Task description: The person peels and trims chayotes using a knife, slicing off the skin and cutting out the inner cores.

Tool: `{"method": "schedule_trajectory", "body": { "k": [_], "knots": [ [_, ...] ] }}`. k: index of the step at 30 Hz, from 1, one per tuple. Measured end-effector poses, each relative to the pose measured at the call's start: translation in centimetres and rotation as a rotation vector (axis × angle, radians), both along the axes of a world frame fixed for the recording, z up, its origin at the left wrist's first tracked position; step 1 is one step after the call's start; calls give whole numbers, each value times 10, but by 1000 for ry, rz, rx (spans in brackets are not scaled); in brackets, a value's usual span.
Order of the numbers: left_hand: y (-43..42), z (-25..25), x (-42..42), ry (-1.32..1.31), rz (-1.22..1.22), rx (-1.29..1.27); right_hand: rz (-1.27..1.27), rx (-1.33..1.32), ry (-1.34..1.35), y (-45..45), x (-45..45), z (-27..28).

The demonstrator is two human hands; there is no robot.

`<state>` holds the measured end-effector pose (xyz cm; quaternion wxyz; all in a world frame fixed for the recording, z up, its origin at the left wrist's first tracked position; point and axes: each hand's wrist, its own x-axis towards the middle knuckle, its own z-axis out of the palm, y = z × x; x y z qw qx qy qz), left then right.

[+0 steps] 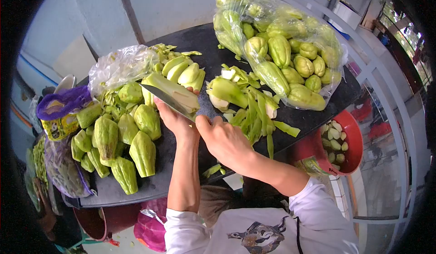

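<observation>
My left hand (pixel 176 121) is closed around a long, pale green peeled chayote (pixel 165 87), holding it from below. My right hand (pixel 225 140) grips a knife (pixel 169 101), its handle hidden in my fingers. The wide blade slants up to the left across the near side of the chayote; whether it touches cannot be made out. Just beyond are several peeled chayotes (pixel 188 74) side by side. Right of my hands are a partly peeled chayote (pixel 227 92) and a heap of green peel strips (pixel 259 118). Whole unpeeled chayotes (pixel 106 138) are piled to the left.
A clear plastic bag (pixel 290 49) full of chayotes sits at the table's far right. A crumpled plastic bag (pixel 120 68) and a purple net bag (pixel 63 103) are at the left. Below the right edge of the dark table (pixel 177 40) stands a red bucket (pixel 354 140) with pale pieces inside.
</observation>
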<state>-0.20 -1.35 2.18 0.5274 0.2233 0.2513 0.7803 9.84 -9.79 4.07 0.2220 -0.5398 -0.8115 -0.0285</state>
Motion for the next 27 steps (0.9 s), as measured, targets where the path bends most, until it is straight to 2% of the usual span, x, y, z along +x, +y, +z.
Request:
{"method": "schedule_trajectory", "body": {
  "k": [5,7,9,13,16,21,27],
  "knots": [
    [3,-12,-4,311,121,103,7,-14,53,3,-6,4],
    [-1,1,-1,244,108,79,-6,-13,57,8,-8,6],
    [-11,13,4,42,-71,-27,3,26,46,14,-8,1],
    [-2,1,2,129,8,3,-16,4,47,19,-9,-5],
    [-1,-1,1,106,-41,86,-21,78,16,23,-9,-3],
    [0,-1,-2,251,-11,164,32,-41,168,27,-2,3],
    [0,-2,-2,408,164,232,17,-42,170,20,-9,12]
  ]
}}
